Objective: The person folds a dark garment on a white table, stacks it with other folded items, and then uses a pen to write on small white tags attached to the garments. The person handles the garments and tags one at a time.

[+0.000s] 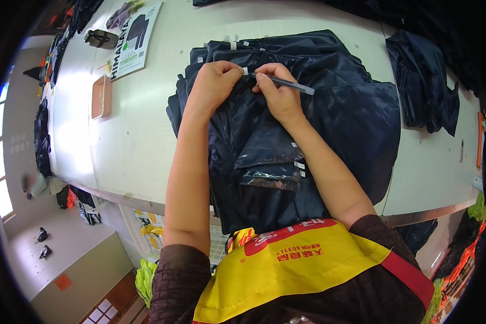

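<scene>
A pile of shiny navy garments (356, 108) lies in front of me on the pale table, with several small white labels along its far and left edges. My left hand (216, 86) is closed in a pinch at a small white label (246, 71) on the pile. Just right of it, my right hand (282, 100) grips a pen (297, 85) with a clear barrel, its one end pointing right; the other end is hidden by the fingers. Below my hands, dark folded pieces with white labels (270, 148) rest on the garments.
At the left of the table (140, 135) are a printed sheet (137, 40), a dark bottle (101, 39) and a shallow pinkish tray (101, 97). More dark garments (421, 81) lie at the right. A crate (140, 227) stands below the table's near edge.
</scene>
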Tool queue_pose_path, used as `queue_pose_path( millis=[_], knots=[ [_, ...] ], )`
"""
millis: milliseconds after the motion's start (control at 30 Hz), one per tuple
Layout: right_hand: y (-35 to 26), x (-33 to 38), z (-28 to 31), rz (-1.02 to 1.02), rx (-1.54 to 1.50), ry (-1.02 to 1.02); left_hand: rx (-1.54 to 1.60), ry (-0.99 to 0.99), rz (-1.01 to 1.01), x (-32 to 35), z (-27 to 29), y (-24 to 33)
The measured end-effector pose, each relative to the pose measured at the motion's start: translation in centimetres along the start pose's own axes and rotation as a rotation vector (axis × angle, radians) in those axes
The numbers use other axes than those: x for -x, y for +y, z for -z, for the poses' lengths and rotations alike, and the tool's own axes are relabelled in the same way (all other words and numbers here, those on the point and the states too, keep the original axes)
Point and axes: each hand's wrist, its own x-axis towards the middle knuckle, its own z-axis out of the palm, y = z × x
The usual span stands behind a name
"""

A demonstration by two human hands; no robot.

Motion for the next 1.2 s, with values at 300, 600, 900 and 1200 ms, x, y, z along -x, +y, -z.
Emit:
queue_pose_path(
  millis=[300, 600, 900, 1200],
  knots=[
    [-7.0, -2.3, 3.5, -0.027, -0.776, -0.09, -0.379, 0.113, -0.554, 7.3, -1.5, 2.8],
    [-4.4, -0.3, -0.6, -0.121, -0.257, -0.301, -0.636, -0.077, -0.618, 13.6, -7.4, 1.4],
    [-1.7, 3.1, -0.2, -0.003, -0.028, -0.14, -0.551, 0.386, -0.196, 10.1, -1.5, -1.3],
    [0.1, 2.9, 1.1, -0.016, -0.211, -0.081, -0.171, 0.091, -0.042, 5.5, -1.1, -1.0]
  ],
)
